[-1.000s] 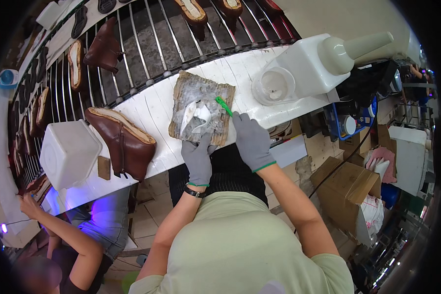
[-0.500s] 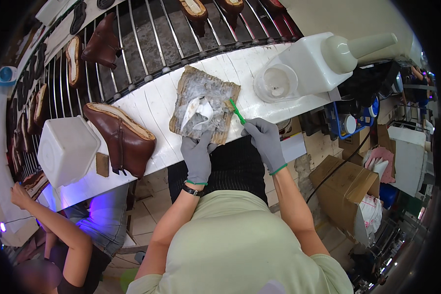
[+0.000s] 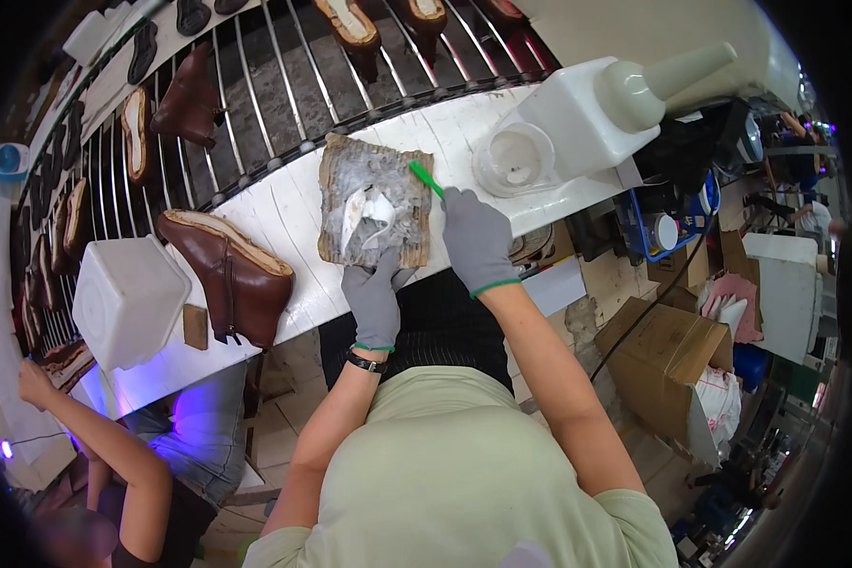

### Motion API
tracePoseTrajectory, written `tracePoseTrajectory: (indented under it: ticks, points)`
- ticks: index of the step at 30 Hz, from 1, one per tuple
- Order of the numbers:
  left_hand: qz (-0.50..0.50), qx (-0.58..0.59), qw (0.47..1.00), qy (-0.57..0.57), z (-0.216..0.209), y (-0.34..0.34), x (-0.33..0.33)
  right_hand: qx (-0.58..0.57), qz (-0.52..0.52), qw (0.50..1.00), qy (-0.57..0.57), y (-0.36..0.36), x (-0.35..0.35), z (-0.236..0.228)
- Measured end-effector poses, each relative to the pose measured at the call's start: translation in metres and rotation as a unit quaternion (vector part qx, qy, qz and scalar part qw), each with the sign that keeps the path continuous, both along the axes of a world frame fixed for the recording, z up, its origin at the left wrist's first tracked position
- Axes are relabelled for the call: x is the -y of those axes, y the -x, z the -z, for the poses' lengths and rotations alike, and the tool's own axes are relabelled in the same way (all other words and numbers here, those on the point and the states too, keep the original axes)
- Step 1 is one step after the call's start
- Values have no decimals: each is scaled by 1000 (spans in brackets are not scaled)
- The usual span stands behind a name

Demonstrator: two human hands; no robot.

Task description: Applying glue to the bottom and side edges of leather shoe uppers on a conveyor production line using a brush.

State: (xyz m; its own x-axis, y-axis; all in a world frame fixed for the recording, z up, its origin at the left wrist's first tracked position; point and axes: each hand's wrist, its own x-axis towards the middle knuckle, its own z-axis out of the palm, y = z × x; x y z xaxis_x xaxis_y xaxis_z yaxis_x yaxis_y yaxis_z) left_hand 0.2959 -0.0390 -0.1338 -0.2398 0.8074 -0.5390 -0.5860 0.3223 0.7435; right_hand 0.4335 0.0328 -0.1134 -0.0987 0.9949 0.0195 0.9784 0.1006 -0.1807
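My left hand (image 3: 374,295), in a grey glove, grips the near edge of a ragged piece of corrugated board (image 3: 331,204) crusted with dried white residue. A white curved piece (image 3: 353,220) lies on the middle of the board. My right hand (image 3: 476,239), also gloved, is closed around a small brush with a green handle (image 3: 426,177). The brush points up and left over the board's right edge; its bristles are hard to make out now. To the left, a brown leather ankle boot (image 3: 227,279) without a sole rests on its side.
A white bench (image 3: 298,317) carries a white plastic tub (image 3: 128,301), a small brown block (image 3: 195,327), a clear cup (image 3: 514,159) and a large white bottle (image 3: 587,123). Beyond runs a metal roller rack (image 3: 284,71) holding several shoe uppers. A co-worker's arm (image 3: 104,426) is at lower left.
My right hand has moved left and up with the brush, which now reaches further over the board. The board and my left hand sit slightly further left in view.
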Motion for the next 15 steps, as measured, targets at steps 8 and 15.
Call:
tracePoseTrajectory:
  ticks: [8,15]
  points:
    - [-11,16,999,-32,-15,0,2,-278,60,953,-106,-18,-41,-40]
    - [-28,115,987,-107,-51,-10,-28,-527,175,821,130,-13,29,-67]
